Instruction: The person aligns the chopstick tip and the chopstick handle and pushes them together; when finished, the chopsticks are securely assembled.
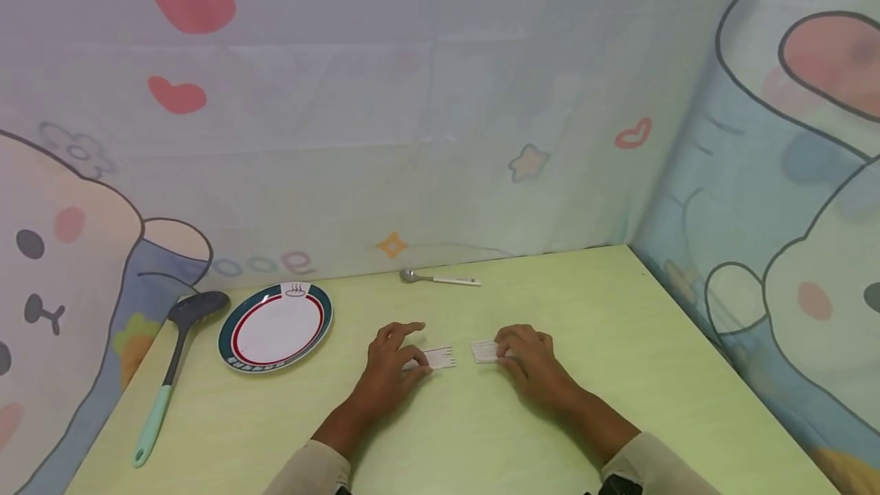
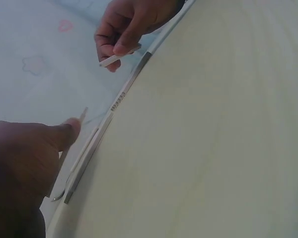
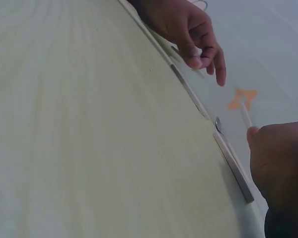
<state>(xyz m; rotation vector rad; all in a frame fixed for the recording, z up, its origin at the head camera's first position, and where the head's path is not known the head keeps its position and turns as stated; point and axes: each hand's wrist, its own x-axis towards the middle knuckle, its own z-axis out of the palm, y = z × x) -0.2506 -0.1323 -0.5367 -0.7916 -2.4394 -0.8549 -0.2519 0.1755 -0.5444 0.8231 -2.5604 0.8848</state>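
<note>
My left hand (image 1: 389, 369) is low over the table, beside a flat white piece (image 1: 440, 357) whose right end looks toothed. To its right, my right hand (image 1: 535, 367) is over a similar flat white ribbed piece (image 1: 484, 351). A gap separates the two pieces. In the left wrist view, the left thumb and fingers pinch a thin white strip (image 2: 83, 115), raised above a flat piece (image 2: 89, 156) on the table. The right hand likewise pinches a thin white strip (image 3: 246, 116), seen in the right wrist view. What the strips belong to cannot be made out.
A small spoon (image 1: 440, 279) with a white handle lies by the back edge. At the left are a white plate (image 1: 282, 331) with a dark green rim and a dark-headed cooking utensil (image 1: 167, 386) with a mint-green handle. Printed curtains (image 1: 440, 98) border the table.
</note>
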